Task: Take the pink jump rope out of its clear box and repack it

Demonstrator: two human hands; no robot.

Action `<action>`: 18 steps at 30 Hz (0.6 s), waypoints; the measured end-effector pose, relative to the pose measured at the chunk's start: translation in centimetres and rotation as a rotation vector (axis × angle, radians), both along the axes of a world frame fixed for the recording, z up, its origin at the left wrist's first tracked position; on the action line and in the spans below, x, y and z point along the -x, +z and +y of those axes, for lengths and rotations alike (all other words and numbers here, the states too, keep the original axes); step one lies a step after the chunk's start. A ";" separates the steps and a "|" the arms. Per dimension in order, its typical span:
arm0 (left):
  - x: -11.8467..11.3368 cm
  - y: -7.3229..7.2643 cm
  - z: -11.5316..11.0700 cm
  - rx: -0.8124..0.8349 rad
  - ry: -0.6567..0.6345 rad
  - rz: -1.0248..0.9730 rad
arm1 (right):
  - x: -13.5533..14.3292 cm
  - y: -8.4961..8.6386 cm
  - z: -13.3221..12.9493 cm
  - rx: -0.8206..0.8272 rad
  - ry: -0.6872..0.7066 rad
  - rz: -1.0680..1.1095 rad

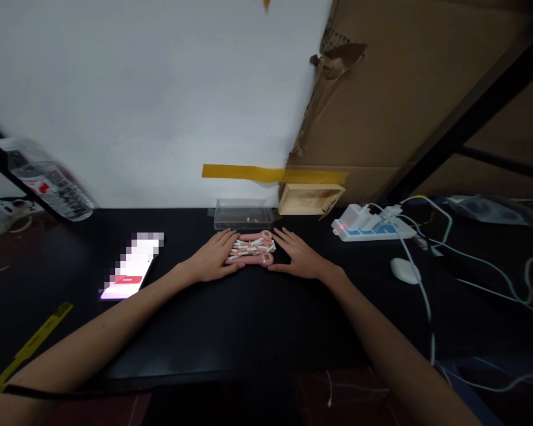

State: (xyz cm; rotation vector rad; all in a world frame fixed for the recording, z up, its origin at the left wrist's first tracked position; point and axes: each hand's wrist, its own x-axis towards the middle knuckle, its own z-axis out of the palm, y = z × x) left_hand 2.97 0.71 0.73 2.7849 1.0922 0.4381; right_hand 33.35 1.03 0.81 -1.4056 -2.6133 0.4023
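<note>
From my remote seat, a black table (249, 331) fills the lower view. Cardboard (408, 106) stands at the back right against a pale wall (169, 100), joined across by yellow tape (249, 172); I take the tape as holding the sheet upright.

Power strip (375, 235), right rear, red light lit. Cables run off it to the right and front, outside the right forearm, probably so the arms have room. Bottle (55, 186) leans in at the far left edge of view. Phone (127, 284) lies screen up and lit beyond the left forearm, likely there for easy glancing.

Clear box (244, 214) and cream box (311, 201) sit along the back, just behind the hands; I guess pushed there to keep them within reach without crowding.

Left hand (214, 257) and right hand (299, 257) rest low from either side, fingers stretched out, thumbs apart, neither clenched. Whether either presses, I cannot tell.

Pink set (250, 249) lies on the table between them: two bars, small white-and-pink pieces in the middle. Left fingers curve over its left end, thumb along the front bar. Right fingertips sit just beside the round ends (267, 259), thumb nearest the front one; contact there unclear.
</note>
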 end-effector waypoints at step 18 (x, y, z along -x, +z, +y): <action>-2.9 1.4 -0.9 -0.027 0.073 0.039 | 0.2 -0.2 0.0 -0.051 0.014 0.012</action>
